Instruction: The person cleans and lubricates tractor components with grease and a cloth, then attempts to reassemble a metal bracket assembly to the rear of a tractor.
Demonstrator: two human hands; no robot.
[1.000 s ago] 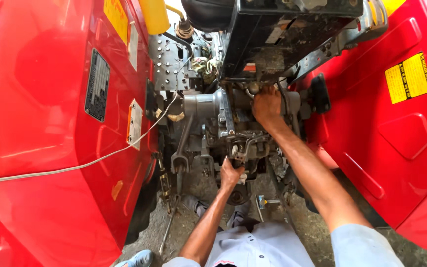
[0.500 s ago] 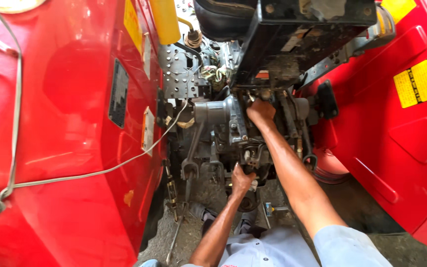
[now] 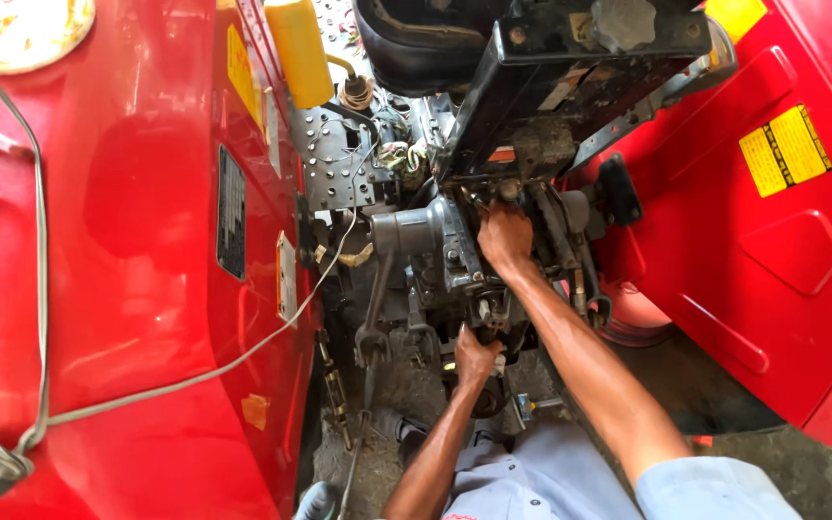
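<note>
A grey, greasy gear housing (image 3: 435,241) sits between two red fenders at the back of a tractor. My right hand (image 3: 505,236) reaches up onto the top of the housing, just under the black seat bracket (image 3: 570,87); its fingertips are tucked among the levers and hidden. Lower down, my left hand (image 3: 474,356) is closed around a small metal part at the bottom of the housing, near the hanging link arms (image 3: 373,327). Both forearms come up from my grey-clothed lap.
The left red fender (image 3: 127,270) carries a grey cable (image 3: 195,376) and a dark plate. On the other side, the right red fender (image 3: 763,250) has a yellow label. A yellow cylinder (image 3: 299,48) stands at the top. Dirty ground (image 3: 387,424) lies below the housing.
The view has drifted left and closer, showing more of the left fender and its cable. Both hands stay at the same spots on the housing.
</note>
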